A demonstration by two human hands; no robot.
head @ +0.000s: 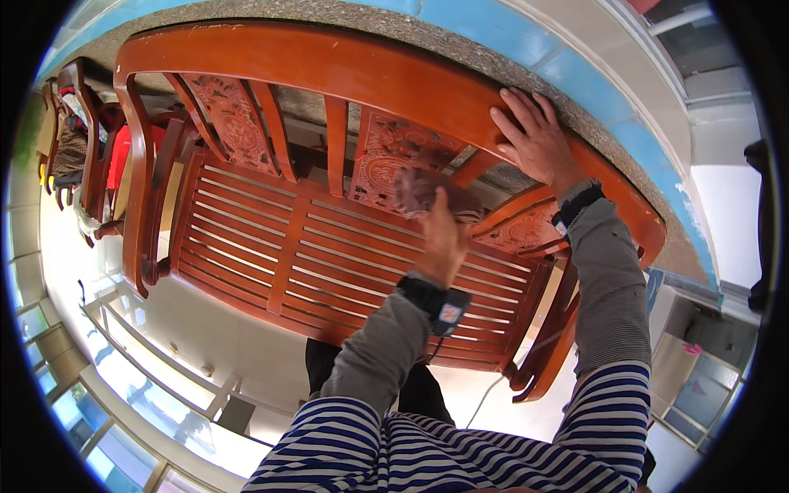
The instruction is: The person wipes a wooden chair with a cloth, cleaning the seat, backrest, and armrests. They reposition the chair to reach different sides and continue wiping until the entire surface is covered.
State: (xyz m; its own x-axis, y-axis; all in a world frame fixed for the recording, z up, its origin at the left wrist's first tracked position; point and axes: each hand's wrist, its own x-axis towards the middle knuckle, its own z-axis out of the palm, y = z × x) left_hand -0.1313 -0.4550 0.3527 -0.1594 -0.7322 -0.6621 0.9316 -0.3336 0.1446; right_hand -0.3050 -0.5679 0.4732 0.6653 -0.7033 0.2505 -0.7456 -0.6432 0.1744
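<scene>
A wooden bench [290,234] with a slatted seat and carved back panels stands before me. My left hand [442,237] is shut on a bunched brown cloth [431,194], which lies against the carved middle panel [376,154] of the backrest; hand and cloth are blurred. My right hand [535,138] rests with spread fingers on the broad top rail [296,55] of the backrest and holds nothing. Both wrists bear black straps, and a small device [452,313] is on the left one.
Behind the backrest runs a pebbled ledge [616,160] with blue tiles [573,74] beyond. More wooden chairs [92,142] with a red item [120,157] and cloths stand at the far left. A thin cable [484,400] hangs below the left wrist.
</scene>
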